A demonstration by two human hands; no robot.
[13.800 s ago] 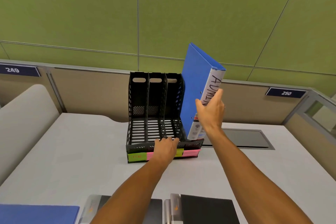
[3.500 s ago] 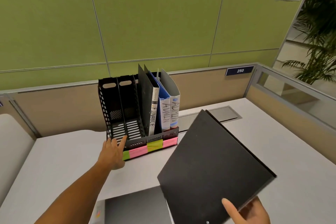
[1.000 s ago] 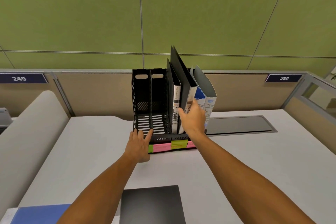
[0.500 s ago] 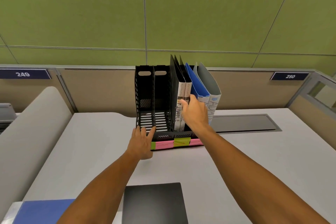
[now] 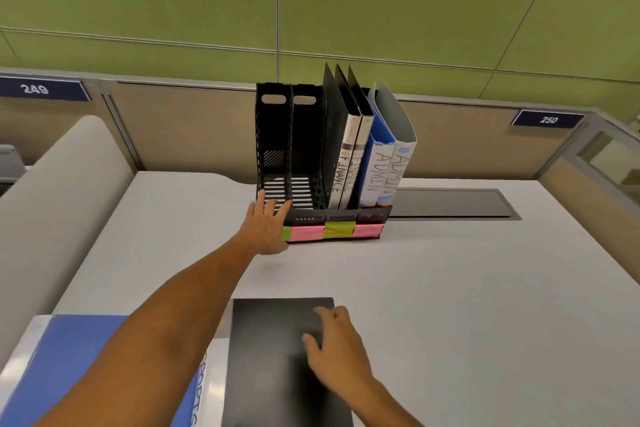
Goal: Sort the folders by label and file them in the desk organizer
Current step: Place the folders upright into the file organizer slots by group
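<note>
Head view: desk (image 5: 485, 288) seen from above, both bare forearms reaching forward.
Left hand (image 5: 266, 227): arm stretched out, palm down, fingers spread and flat against front left corner of organizer (image 5: 294, 156), holding nothing.
Right hand (image 5: 334, 350): low and near, palm down on black folder (image 5: 280, 364), fingers loosely spread over its right part, not pinching.
Black folder: lying flat at near edge of desk, long axis running away from viewer.
Blue folder (image 5: 69, 367): flat, just left of black one, under left forearm; spine lettering partly hidden.
Organizer: upright at back of desk, two left slots open.
Filed folders: two black FINANCE folders (image 5: 349, 163), then blue ADMIN folder (image 5: 377, 170) and grey ADMIN folder (image 5: 398, 163), standing on end, spines facing viewer, tops leaning slightly.
Front lip: pink and green sticky labels (image 5: 332, 231).
</note>
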